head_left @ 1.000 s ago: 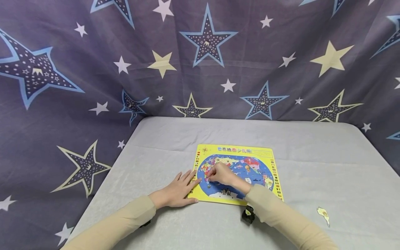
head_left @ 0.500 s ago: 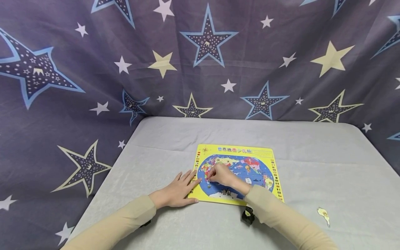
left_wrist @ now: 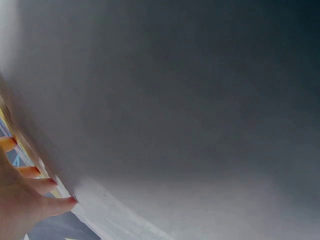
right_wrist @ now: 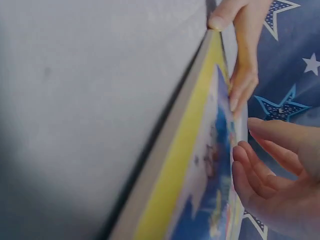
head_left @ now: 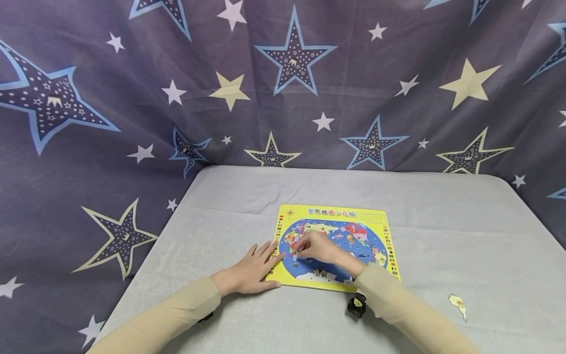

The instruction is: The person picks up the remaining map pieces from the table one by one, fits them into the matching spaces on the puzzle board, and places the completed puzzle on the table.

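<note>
A yellow-bordered children's world map board (head_left: 272,278) lies flat on the grey cloth. My left hand (head_left: 248,271) rests at its left edge with fingers spread, fingertips over the border and thumb by the near left corner. The right wrist view shows that thumb on the board's corner. Over the left part of the map, my right hand (head_left: 319,247) has its fingertips by the Africa area. Seen from its wrist, the right fingers (right_wrist: 242,175) are loosely bent close over the map, with a gap to the thumb and nothing visible between them.
A loose pale yellow puzzle piece (head_left: 458,306) lies on the table cloth (head_left: 442,255) at the right. A black wrist device (head_left: 356,306) hangs under the right sleeve. Behind the table hangs a dark curtain (head_left: 318,142) with stars.
My right hand has shifted slightly right, with its forearm, showing more of the map's southern Africa beside its fingertips. The left hand, board and loose piece stay put.
</note>
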`<state>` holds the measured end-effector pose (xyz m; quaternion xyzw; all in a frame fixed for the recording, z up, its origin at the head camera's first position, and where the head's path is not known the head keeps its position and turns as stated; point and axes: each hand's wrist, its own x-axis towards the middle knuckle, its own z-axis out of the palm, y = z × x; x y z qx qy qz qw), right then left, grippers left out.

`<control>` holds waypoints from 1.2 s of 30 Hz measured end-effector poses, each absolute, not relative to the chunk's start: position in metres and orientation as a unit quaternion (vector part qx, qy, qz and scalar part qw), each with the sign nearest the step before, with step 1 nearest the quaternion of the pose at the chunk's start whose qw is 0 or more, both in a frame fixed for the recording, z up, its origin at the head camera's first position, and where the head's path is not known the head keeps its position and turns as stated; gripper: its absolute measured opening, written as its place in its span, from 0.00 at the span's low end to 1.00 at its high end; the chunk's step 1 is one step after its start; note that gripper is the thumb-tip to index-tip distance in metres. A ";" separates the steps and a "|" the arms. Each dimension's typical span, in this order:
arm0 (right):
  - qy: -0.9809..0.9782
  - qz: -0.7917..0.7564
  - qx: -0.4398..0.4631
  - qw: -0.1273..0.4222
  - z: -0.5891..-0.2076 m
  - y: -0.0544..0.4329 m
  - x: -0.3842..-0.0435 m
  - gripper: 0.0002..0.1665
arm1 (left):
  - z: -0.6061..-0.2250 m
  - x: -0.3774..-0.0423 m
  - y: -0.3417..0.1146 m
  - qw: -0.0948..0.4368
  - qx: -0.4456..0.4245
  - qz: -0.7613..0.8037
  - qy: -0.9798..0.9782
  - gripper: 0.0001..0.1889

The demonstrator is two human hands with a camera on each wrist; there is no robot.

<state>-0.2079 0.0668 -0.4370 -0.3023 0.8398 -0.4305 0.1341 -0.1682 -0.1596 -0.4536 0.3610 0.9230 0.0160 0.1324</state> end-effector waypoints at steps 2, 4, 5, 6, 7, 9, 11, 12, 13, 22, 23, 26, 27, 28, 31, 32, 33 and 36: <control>0.837 -0.438 -0.296 0.143 -0.434 0.071 -0.207 0.08 | -0.453 -0.168 -0.159 0.135 0.359 0.016 0.923 0.39; 0.836 -0.441 -0.290 0.150 -0.431 0.075 -0.206 0.10 | -0.454 -0.168 -0.160 0.137 0.357 0.018 0.924 0.39; 0.837 -0.439 -0.290 0.151 -0.430 0.077 -0.205 0.10 | -0.454 -0.168 -0.160 0.138 0.357 0.018 0.924 0.40; 0.838 -0.437 -0.289 0.151 -0.428 0.079 -0.204 0.10 | -0.454 -0.168 -0.160 0.137 0.357 0.018 0.924 0.40; 0.840 -0.434 -0.289 0.151 -0.427 0.081 -0.203 0.11 | -0.454 -0.168 -0.160 0.138 0.356 0.017 0.924 0.40; 0.841 -0.430 -0.290 0.150 -0.425 0.084 -0.202 0.12 | -0.454 -0.169 -0.160 0.137 0.357 0.017 0.924 0.40; 0.844 -0.427 -0.287 0.150 -0.422 0.088 -0.200 0.13 | -0.454 -0.169 -0.160 0.135 0.357 0.018 0.924 0.39; 0.845 -0.428 -0.284 0.151 -0.420 0.090 -0.200 0.13 | -0.454 -0.169 -0.160 0.135 0.358 0.018 0.924 0.39; 0.847 -0.425 -0.284 0.149 -0.419 0.093 -0.199 0.14 | -0.454 -0.169 -0.160 0.134 0.358 0.019 0.924 0.39; 0.854 -0.421 -0.275 0.136 -0.409 0.112 -0.197 0.16 | -0.455 -0.168 -0.160 0.131 0.357 0.018 0.925 0.40; 0.853 -0.421 -0.275 0.136 -0.407 0.114 -0.196 0.16 | -0.455 -0.168 -0.160 0.132 0.357 0.018 0.925 0.40; 0.853 -0.417 -0.280 0.138 -0.404 0.122 -0.194 0.15 | -0.455 -0.168 -0.160 0.132 0.356 0.016 0.925 0.40; 0.854 -0.415 -0.282 0.138 -0.403 0.124 -0.194 0.15 | -0.455 -0.168 -0.160 0.132 0.356 0.016 0.925 0.40; 0.855 -0.414 -0.281 0.138 -0.402 0.127 -0.193 0.15 | -0.454 -0.168 -0.160 0.132 0.356 0.016 0.925 0.40; 0.860 -0.404 -0.283 0.131 -0.399 0.135 -0.191 0.15 | -0.454 -0.168 -0.160 0.132 0.357 0.017 0.925 0.40; 0.861 -0.402 -0.283 0.129 -0.398 0.138 -0.191 0.15 | -0.454 -0.168 -0.160 0.132 0.357 0.018 0.925 0.40; 0.862 -0.401 -0.283 0.126 -0.397 0.141 -0.190 0.15 | -0.454 -0.168 -0.160 0.132 0.357 0.018 0.925 0.40; 0.865 -0.399 -0.279 0.121 -0.394 0.151 -0.189 0.15 | -0.454 -0.169 -0.159 0.132 0.357 0.015 0.925 0.40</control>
